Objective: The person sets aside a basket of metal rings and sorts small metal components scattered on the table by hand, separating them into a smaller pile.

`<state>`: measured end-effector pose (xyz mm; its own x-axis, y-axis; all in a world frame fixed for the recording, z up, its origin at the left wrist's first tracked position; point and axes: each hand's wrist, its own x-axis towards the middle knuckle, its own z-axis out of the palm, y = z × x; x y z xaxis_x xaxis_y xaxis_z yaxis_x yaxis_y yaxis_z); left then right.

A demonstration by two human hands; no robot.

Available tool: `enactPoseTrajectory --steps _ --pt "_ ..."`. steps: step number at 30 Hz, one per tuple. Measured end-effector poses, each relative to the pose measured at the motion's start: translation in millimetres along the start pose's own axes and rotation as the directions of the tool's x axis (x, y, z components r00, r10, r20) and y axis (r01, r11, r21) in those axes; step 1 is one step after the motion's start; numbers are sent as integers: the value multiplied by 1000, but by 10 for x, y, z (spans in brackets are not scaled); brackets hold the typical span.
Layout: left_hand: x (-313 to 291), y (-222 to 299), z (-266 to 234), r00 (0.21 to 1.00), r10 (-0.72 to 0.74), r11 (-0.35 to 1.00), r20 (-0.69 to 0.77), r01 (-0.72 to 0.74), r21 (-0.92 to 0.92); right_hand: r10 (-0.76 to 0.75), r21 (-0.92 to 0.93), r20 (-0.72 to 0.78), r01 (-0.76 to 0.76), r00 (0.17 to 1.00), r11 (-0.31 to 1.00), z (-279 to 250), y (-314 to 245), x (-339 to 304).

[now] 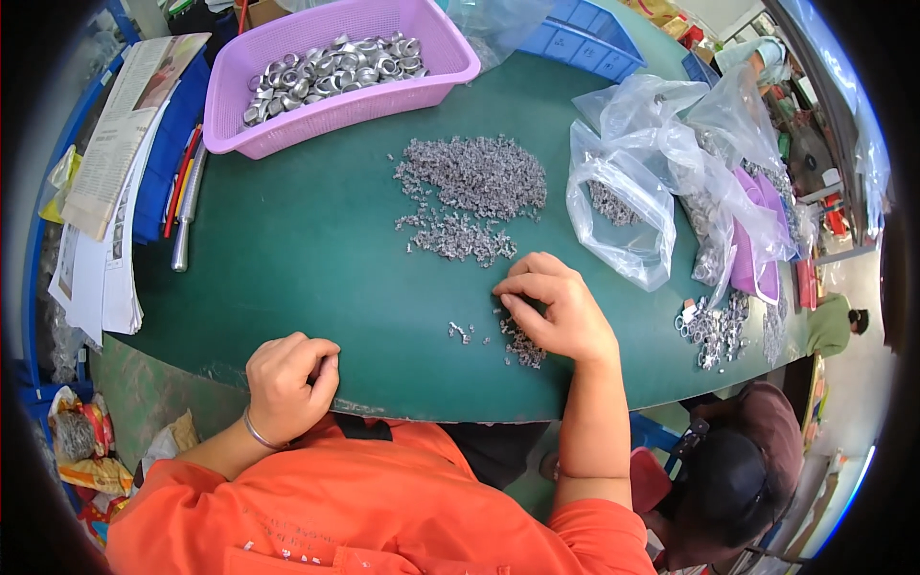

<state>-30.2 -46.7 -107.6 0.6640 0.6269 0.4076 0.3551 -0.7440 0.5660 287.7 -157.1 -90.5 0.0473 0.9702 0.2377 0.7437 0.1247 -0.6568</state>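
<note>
- A green table (287,240) fills the middle of the frame; at upper left stands a lilac basket (345,117) of silvery metal rings (335,75).
- Papers (120,153) lie at the left, with pens (182,192) beside them; a blue bin (580,46) sits at the top.
- Clear plastic bags (661,144) crowd the upper right; at lower right, a person in a dark cap (714,479) bends near the table edge.
- The small grey metal pieces (479,177) look like coarse gravel, in a broad heap above centre with a thinner scatter just below it.
- A small pile (524,353) of them lies below the right hand (556,309), partly hidden by it, with a few loose bits to its left.
- The right hand's fingers bend toward the thumb, below the broad heap; whether they grip a piece, I cannot tell.
- The left hand (292,383) is curled into a loose fist at the table's near edge, well apart from the pieces.
</note>
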Motion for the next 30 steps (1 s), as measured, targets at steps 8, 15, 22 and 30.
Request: enactPoseTrajectory --steps 8,15,22,30 --pt "0 14 -5 999 -22 999 36 21 29 -79 -155 -163 53 984 987 200 58 137" --pt "-79 -70 25 998 -29 999 51 28 27 -62 174 -31 67 998 982 76 84 -15" --pt "-88 -80 -59 988 -76 996 133 70 48 36 88 216 -56 976 995 61 -12 9" --pt "-123 -276 -1 975 -127 992 185 127 13 39 3 280 -42 959 999 75 -22 8"
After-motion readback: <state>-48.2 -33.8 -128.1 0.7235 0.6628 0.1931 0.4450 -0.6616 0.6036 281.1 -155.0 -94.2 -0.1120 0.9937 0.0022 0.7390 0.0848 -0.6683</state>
